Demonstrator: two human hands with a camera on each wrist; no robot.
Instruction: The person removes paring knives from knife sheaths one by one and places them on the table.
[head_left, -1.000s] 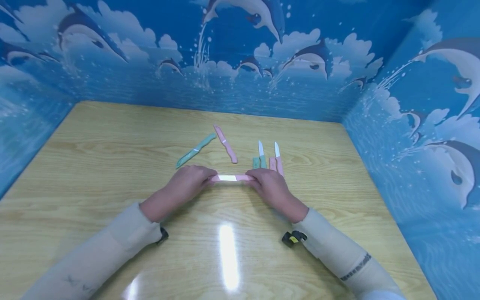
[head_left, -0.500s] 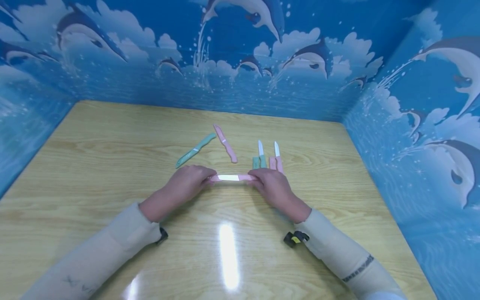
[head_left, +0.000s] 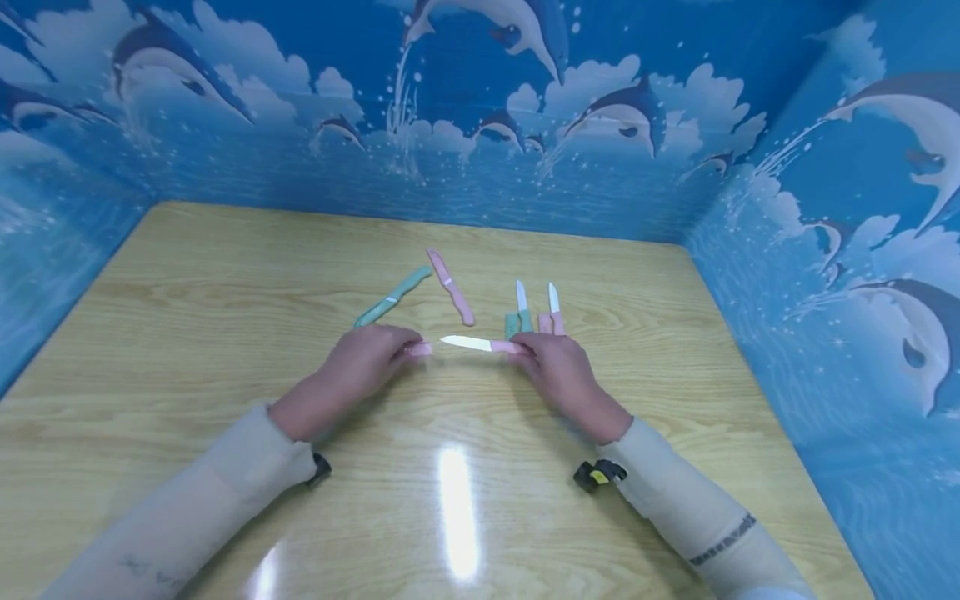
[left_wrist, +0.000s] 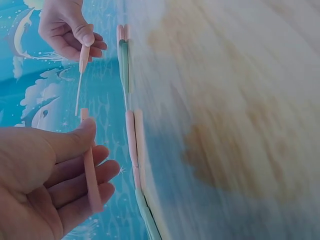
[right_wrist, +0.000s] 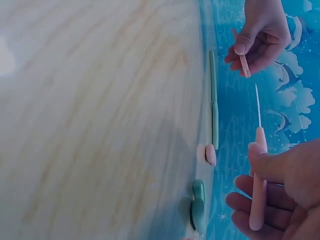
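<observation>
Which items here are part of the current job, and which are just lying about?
Likely the job:
held pink knife, right hand
held pink sheath, left hand

Apparently just lying about:
sheathed green knife
sheathed pink knife
bare green knife
green sheath
bare pink knife
second pink sheath

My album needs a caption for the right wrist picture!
Right hand holds a pink knife, blade bare; left hand pinches a pink sheath.
</observation>
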